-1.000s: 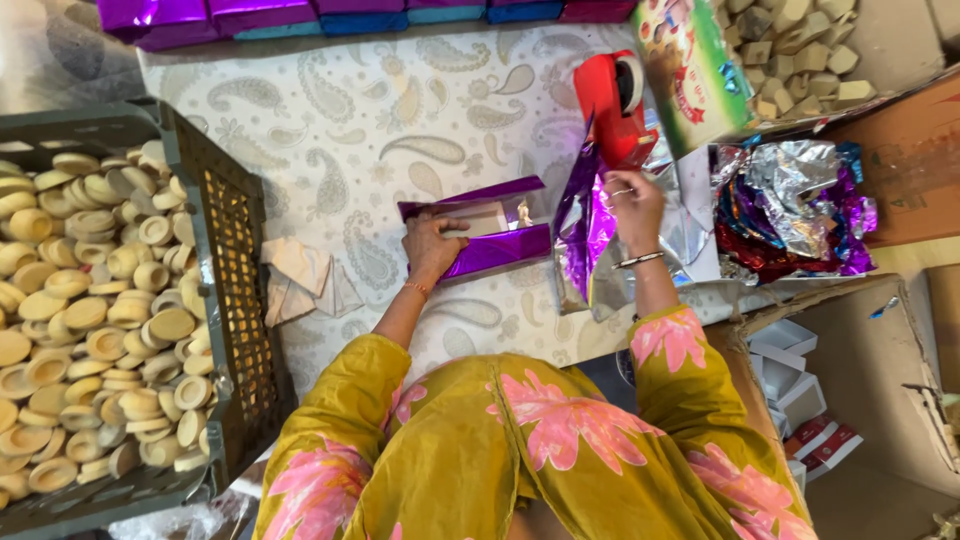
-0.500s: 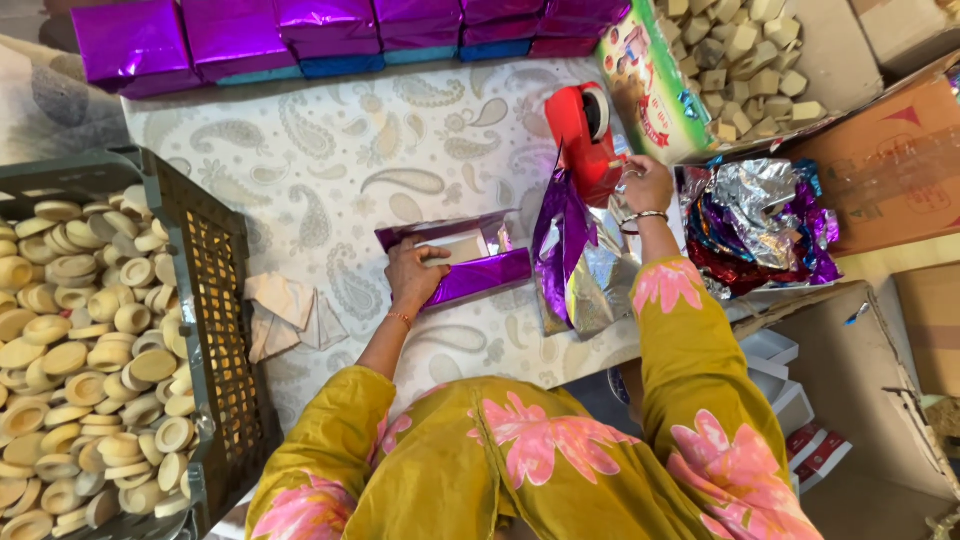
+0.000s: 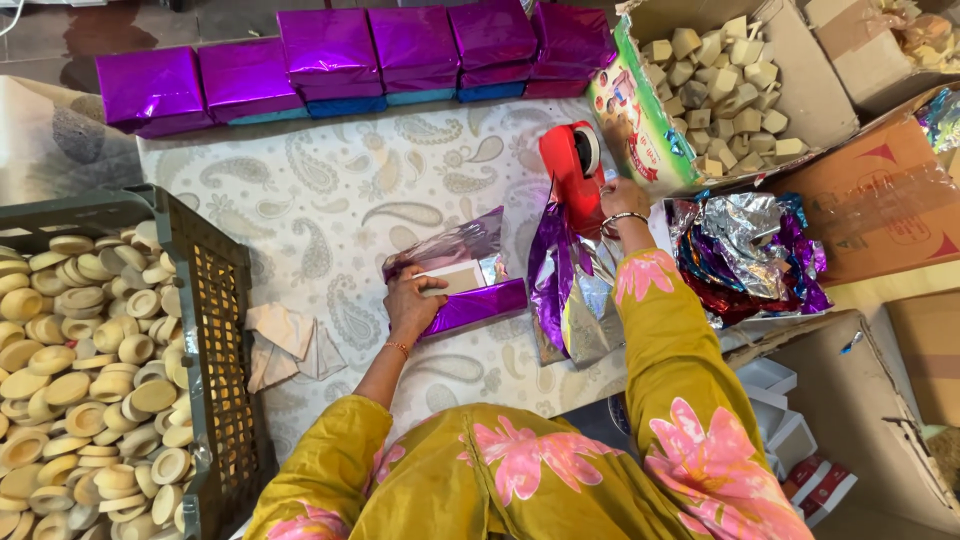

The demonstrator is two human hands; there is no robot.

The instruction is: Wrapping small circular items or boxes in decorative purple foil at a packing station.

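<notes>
- Clay-coloured cups fill the crate (image 3: 215,330) at left, beside a folded cloth (image 3: 285,340) on the paisley worktop (image 3: 300,210).
- Left hand (image 3: 412,305) pins a half-wrapped box (image 3: 460,285), its grip pressed flat on purple foil.
- Right hand (image 3: 622,200) closes on the red tape dispenser (image 3: 570,170); wrapping looks midway, and taping the loose flap seems due.
- Finished purple boxes (image 3: 330,55) line the far edge.
</notes>
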